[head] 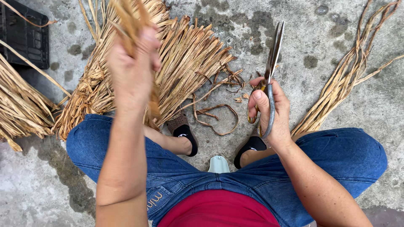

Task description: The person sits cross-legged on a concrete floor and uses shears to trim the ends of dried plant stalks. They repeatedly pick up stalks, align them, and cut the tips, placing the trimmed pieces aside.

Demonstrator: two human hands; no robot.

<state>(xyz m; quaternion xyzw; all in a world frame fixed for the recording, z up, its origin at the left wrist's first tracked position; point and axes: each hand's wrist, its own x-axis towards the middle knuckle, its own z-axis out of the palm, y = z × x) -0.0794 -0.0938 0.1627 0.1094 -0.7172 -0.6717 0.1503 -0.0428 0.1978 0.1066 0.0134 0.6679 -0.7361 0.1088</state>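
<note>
- Nearest the camera, the person sat low with knees apart, in a red top (pixel 219 210) and blue jeans (pixel 336 159); a pale stool edge (pixel 219 164) showed between the thighs.
- The left hand (pixel 132 69) was raised and blurred, its fingers closed around a bunch of dried straw-coloured strips (pixel 130 19) that stuck up above the fist and hung down below it.
- The right hand (pixel 271 111) was wrapped around the handles of a large pair of scissors (pixel 273 50), thumb on the grey loop, blades pointing up and away, pressed together or nearly so.
- Both feet, in brown slippers (pixel 179 122) over black socks, rested on the grey concrete floor (pixel 294 25).
- Between the feet lay curled offcuts (pixel 219 120) of the same dry material.
- Beyond the left knee, a broad heap of cut strips (pixel 189 54) fanned out on the floor, just behind the raised hand.
- A second bundle (pixel 21 109) lay at the left edge, and long uncut strands (pixel 349 71) ran along the right, well apart from the scissors.
- A dark plastic crate (pixel 23 35) sat in the far left corner.
</note>
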